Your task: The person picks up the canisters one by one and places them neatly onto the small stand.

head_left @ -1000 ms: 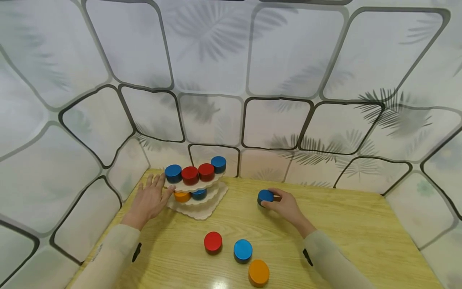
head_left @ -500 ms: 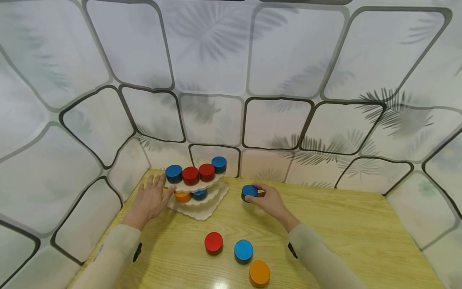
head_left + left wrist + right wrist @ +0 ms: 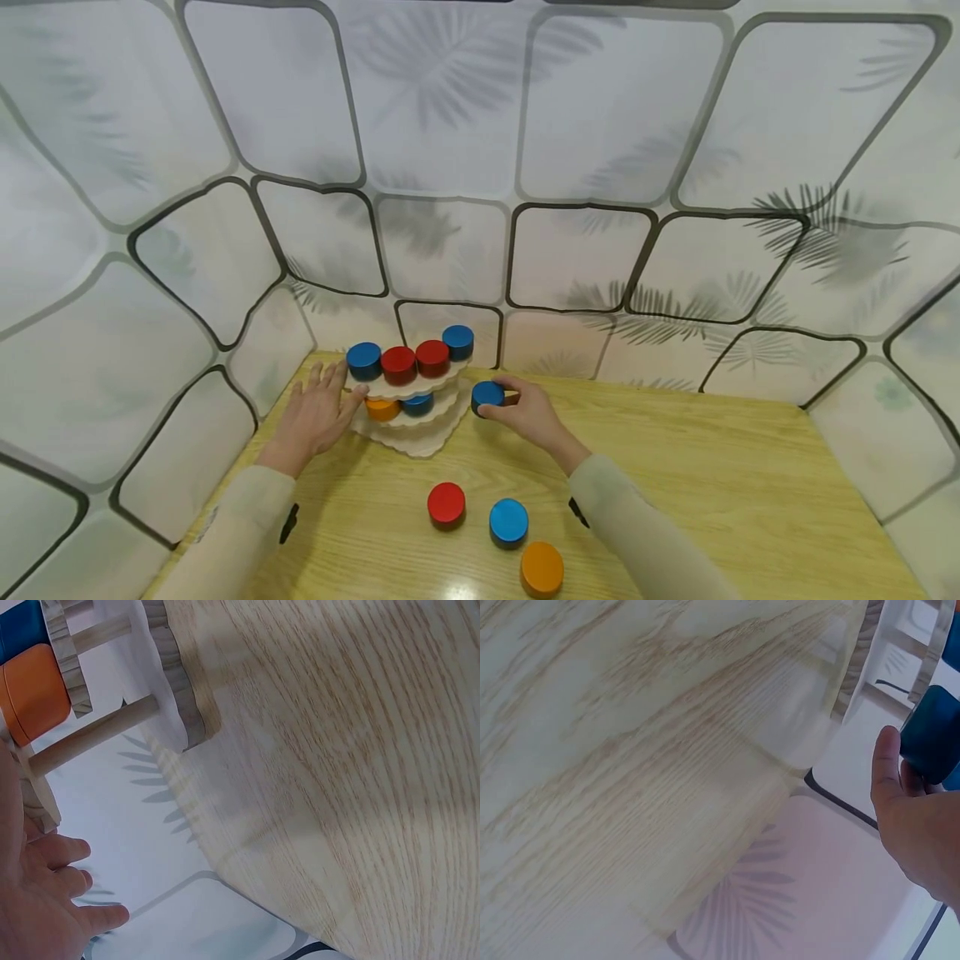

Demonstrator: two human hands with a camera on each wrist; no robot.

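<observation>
In the head view a white tiered stand (image 3: 423, 437) with scalloped shelves and wooden posts stands at the back left. Blue and red round blocks (image 3: 399, 365) line its top tier; an orange block (image 3: 382, 409) and a blue one (image 3: 417, 404) show on the tier below. My left hand (image 3: 315, 417) rests against the stand's left side, fingers stretched and thumb at the top tier's edge. Just right of the stand, my right hand (image 3: 531, 413) pinches a blue round block (image 3: 487, 398) between thumb and fingers, held off the table. The right wrist view shows that blue block (image 3: 932, 735) beside the shelves.
On the wooden table (image 3: 675, 467) lie a red block (image 3: 447, 505), a light blue block (image 3: 508, 523) and an orange block (image 3: 542, 570), nearer the front. Patterned walls (image 3: 577, 258) close in the back and both sides.
My right hand has carried the blue block leftward, from the middle of the table to beside the stand. The left hand stays at the stand, and the loose blocks have not moved.
</observation>
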